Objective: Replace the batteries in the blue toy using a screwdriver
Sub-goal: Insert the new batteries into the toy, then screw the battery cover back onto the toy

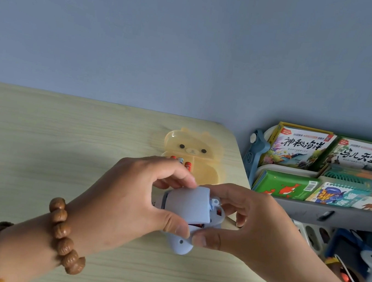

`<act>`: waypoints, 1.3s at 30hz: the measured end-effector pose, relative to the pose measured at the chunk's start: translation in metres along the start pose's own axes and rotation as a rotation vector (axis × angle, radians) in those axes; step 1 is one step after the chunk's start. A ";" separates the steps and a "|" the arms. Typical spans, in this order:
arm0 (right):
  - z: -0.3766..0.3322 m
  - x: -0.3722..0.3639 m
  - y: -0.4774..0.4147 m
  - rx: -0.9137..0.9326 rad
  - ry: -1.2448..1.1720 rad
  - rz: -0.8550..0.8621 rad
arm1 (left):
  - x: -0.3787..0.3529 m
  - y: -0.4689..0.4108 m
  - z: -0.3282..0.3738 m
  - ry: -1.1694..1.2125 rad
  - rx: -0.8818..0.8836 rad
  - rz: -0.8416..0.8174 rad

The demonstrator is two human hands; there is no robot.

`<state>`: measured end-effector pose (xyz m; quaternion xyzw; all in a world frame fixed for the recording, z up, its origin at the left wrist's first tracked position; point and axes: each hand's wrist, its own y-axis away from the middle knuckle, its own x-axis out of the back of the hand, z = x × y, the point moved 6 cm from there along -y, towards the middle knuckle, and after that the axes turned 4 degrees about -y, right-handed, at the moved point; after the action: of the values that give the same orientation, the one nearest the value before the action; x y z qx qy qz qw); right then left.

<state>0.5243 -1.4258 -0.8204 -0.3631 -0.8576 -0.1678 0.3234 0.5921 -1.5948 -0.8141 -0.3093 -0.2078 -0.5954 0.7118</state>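
The blue toy (179, 243) is held just above the wooden table (35, 142), underside up. Its battery cover (191, 203) sits loosely over the compartment, with red batteries showing in the gap at its edge. My left hand (133, 195) grips the cover and toy from the left, thumb at the front edge. My right hand (247, 225) pinches the toy's right side, thumb at the front. No screwdriver is in view.
An open yellow bear-shaped case (204, 158) with red batteries (187, 165) lies behind my hands. A rack of picture books (321, 166) stands past the table's right edge. Toys and boxes lie on the floor at the lower right.
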 end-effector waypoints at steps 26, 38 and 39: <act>0.016 0.002 -0.008 -0.062 -0.258 0.051 | -0.002 -0.004 -0.005 -0.058 -0.009 -0.051; 0.022 0.000 -0.010 -0.090 -0.344 0.027 | -0.007 0.011 0.000 -0.234 -0.228 -0.043; 0.022 -0.001 -0.010 -0.089 -0.348 0.037 | -0.008 0.011 0.000 -0.235 -0.234 -0.043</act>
<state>0.5080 -1.4212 -0.8375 -0.4162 -0.8855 -0.1346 0.1567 0.6012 -1.5884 -0.8216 -0.4531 -0.2252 -0.5905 0.6287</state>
